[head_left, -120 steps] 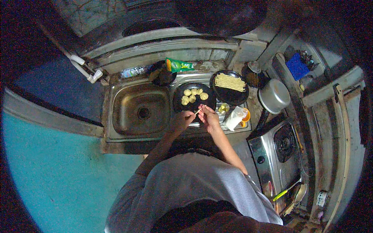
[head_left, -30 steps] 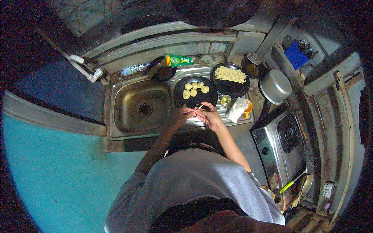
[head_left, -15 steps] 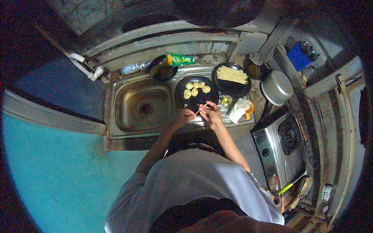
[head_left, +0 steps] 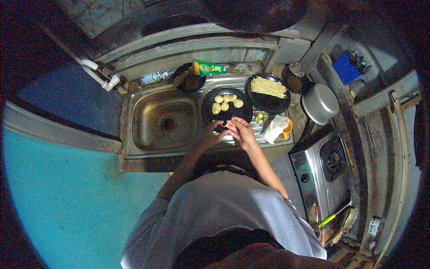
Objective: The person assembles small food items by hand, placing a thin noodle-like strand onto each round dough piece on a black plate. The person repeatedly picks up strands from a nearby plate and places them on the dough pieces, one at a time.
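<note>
Above the near edge of a dark round plate [head_left: 207, 111], my two hands work close together on a thin pale strip of dough [head_left: 227, 123]. My left hand [head_left: 216, 134] pinches its left end. Thumb and fingers of my right hand [head_left: 242, 132] close on the other end, and part of the strip is hidden by them. Several pale yellow dough balls [head_left: 225, 106] lie in a cluster on the plate. To the right, a second dark round plate [head_left: 267, 106] carries many thin dough strips [head_left: 268, 87] laid side by side.
On the left is a steel sink basin [head_left: 148, 140]. Right of my hands stand a small glass of yellowish liquid [head_left: 262, 117], a white powder bag [head_left: 274, 130] and an orange mug [head_left: 288, 127]. Farther right are a silver pot [head_left: 320, 104] and a gas stove [head_left: 309, 172]. A green packet [head_left: 209, 68] lies behind.
My hands have come nearer each other, and the dough strip between them, straight and slanted before, now shows shorter and bent. The dough balls and plates stay in place.
</note>
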Action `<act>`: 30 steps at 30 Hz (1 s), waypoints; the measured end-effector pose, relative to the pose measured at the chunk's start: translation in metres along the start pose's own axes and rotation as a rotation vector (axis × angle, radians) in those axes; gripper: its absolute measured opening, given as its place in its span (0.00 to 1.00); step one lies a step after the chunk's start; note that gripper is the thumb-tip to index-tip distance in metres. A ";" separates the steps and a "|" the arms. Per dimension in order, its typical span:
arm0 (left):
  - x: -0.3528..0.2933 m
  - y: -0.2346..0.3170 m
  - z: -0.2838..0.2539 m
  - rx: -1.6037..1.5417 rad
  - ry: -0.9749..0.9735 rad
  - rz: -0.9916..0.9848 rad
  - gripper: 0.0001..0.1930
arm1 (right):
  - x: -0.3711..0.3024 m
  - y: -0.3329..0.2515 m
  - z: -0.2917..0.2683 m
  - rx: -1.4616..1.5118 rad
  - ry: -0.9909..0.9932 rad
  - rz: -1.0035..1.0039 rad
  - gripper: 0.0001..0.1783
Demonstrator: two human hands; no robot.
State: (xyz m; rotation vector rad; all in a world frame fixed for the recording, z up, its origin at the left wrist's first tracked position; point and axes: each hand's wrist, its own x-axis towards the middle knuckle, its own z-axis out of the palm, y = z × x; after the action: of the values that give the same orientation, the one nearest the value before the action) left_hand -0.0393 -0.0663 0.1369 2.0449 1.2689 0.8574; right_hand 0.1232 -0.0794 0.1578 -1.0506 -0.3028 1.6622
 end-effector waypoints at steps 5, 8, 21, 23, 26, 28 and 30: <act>0.010 -0.031 0.023 -0.368 0.038 -0.087 0.16 | 0.002 -0.001 0.003 0.059 -0.105 0.043 0.07; 0.010 -0.028 0.029 -0.355 0.115 -0.128 0.13 | 0.003 0.001 0.001 0.040 -0.087 0.055 0.07; 0.013 -0.010 0.005 -0.315 0.008 -0.023 0.07 | 0.001 0.000 0.004 -0.122 0.021 0.053 0.09; 0.014 0.024 -0.013 -0.414 0.024 -0.030 0.08 | 0.000 -0.003 0.004 -0.151 0.019 0.065 0.09; 0.010 -0.034 0.024 -0.461 0.038 -0.111 0.09 | -0.003 -0.005 0.012 -0.133 -0.118 0.097 0.10; 0.015 -0.039 0.025 -0.452 -0.045 -0.177 0.09 | 0.001 -0.002 0.009 -0.120 -0.128 0.102 0.09; 0.015 -0.037 0.021 -0.445 -0.111 -0.214 0.10 | 0.004 0.001 0.006 -0.131 -0.112 0.092 0.09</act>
State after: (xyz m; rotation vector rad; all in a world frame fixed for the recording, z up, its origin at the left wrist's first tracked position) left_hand -0.0377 -0.0411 0.0992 1.5549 1.0959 0.8259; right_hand 0.1184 -0.0747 0.1589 -1.0842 -0.4481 1.8073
